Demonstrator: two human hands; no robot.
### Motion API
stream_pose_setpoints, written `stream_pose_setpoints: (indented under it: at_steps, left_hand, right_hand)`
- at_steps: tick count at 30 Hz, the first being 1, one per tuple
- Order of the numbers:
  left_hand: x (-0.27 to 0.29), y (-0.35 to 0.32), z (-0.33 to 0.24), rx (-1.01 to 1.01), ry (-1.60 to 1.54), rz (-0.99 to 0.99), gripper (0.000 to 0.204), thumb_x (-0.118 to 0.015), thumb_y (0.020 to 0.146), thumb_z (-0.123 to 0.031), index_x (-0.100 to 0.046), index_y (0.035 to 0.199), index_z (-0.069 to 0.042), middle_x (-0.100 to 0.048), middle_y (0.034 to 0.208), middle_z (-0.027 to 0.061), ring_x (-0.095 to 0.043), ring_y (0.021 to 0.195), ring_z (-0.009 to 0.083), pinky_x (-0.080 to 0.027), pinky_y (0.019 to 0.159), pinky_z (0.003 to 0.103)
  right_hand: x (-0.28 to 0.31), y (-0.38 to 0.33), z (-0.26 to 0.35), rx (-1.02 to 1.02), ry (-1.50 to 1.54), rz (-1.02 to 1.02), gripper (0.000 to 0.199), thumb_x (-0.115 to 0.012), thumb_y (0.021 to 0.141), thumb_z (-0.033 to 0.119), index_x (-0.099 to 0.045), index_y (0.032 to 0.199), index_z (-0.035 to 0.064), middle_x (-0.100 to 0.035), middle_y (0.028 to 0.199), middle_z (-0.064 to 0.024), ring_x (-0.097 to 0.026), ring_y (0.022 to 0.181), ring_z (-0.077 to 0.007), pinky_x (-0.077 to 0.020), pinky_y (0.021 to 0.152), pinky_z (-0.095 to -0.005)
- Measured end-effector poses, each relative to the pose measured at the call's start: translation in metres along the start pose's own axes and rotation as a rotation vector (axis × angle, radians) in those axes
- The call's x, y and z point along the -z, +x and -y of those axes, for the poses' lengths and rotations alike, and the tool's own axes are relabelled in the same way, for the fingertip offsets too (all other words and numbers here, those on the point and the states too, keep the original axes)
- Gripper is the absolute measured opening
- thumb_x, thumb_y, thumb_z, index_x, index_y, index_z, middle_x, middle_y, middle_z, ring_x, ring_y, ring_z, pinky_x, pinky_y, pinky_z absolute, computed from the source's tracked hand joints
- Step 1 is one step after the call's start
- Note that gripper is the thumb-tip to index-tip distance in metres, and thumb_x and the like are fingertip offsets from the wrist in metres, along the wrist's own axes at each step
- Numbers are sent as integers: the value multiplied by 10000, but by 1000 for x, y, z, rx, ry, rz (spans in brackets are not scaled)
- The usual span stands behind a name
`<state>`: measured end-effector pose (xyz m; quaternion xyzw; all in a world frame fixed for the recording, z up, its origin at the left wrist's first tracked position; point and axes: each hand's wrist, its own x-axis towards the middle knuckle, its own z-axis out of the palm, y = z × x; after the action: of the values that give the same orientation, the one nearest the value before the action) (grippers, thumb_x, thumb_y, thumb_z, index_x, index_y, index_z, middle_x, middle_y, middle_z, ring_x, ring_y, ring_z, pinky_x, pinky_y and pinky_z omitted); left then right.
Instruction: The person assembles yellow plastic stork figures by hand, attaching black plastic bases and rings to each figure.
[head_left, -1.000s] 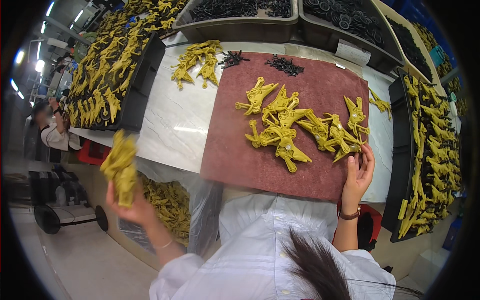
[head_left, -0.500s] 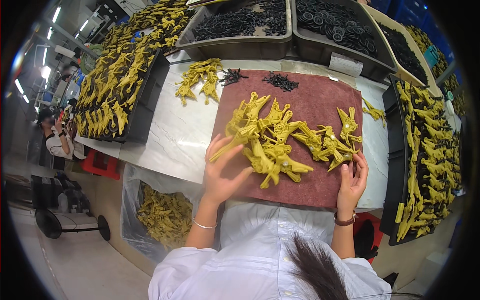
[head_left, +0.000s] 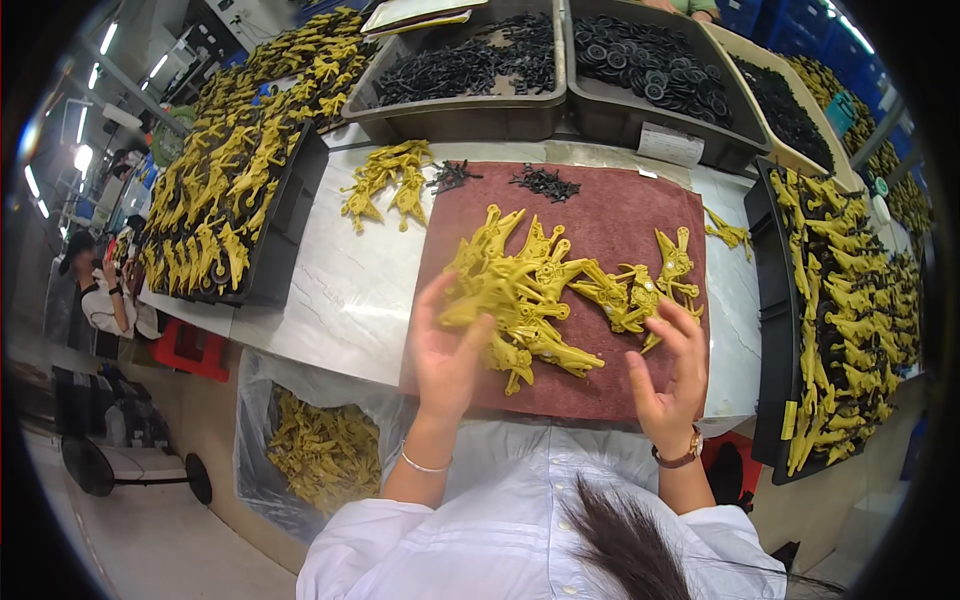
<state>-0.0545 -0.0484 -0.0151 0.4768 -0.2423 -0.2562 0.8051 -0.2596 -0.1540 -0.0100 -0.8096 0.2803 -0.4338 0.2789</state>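
Note:
On the maroon cloth [head_left: 620,385] lies a spread of pronged yellow plastic parts [head_left: 545,345]. My left hand [head_left: 445,345] is at the left side of this heap, thumb and fingers around one yellow plastic part [head_left: 485,302], which is blurred. My right hand [head_left: 672,372] is spread at the right, thumb apart from the fingers and nothing seen between them. Its fingertips are close to several yellow parts [head_left: 640,295], and I cannot tell whether they touch. Two small piles of black pieces [head_left: 545,183] rest at the cloth's far edge.
Grey bins hold black pieces [head_left: 470,65] and black wheels [head_left: 655,75] at the back. Black trays of yellow parts stand left [head_left: 290,215] and right [head_left: 770,330]. A plastic-lined container [head_left: 250,440] of yellow parts is below the table at left. Another person [head_left: 105,295] is far left.
My right hand has drawn back from the yellow parts at the right and opened wider. My left hand has brought its yellow part against the heap. The whole view has shifted slightly.

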Motion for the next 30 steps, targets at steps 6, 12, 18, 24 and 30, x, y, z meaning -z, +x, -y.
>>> stream_pose_setpoints:
  at_steps: [6,12,18,24,30]
  left_hand:
    - [-16,-6,2,543,-384,269,315,-605,886,59,-552,1190,-4,-587,1089,59,-604,962,129,-511,849,261]
    - [-19,-9,6,654,-367,405,332,-609,922,-42,-518,1238,5,-577,1195,130,-572,1122,175,-492,939,317]
    - [-24,-11,2,425,-452,479,396,-525,992,-150,-423,1351,-18,-579,1223,183,-608,1069,205,-499,937,346]
    - [-23,-5,15,489,-312,398,383,-530,991,-131,-435,1347,-25,-581,1220,194,-610,1038,192,-509,901,323]
    - [-48,-14,8,316,-173,360,654,-678,874,-77,-326,1424,-76,-489,1336,195,-610,1066,252,-543,879,331]
  right_hand:
    - [-9,22,15,-73,545,106,393,-685,803,-5,-613,1189,3,-618,1195,-185,-623,1070,-297,-499,897,-364]
    - [6,28,3,68,275,128,335,-713,691,-42,-717,1005,74,-572,1250,-176,-627,996,-273,-517,780,-314]
    - [17,30,-6,226,344,308,227,-751,674,-3,-692,891,24,-650,1166,-161,-641,1028,-308,-524,849,-367]
    - [15,20,-3,186,379,291,200,-683,744,-54,-690,937,-2,-691,1030,-121,-673,928,-267,-531,818,-344]
    - [14,14,-14,83,271,151,187,-681,783,-64,-694,960,-3,-670,989,-119,-672,842,-206,-539,729,-300]
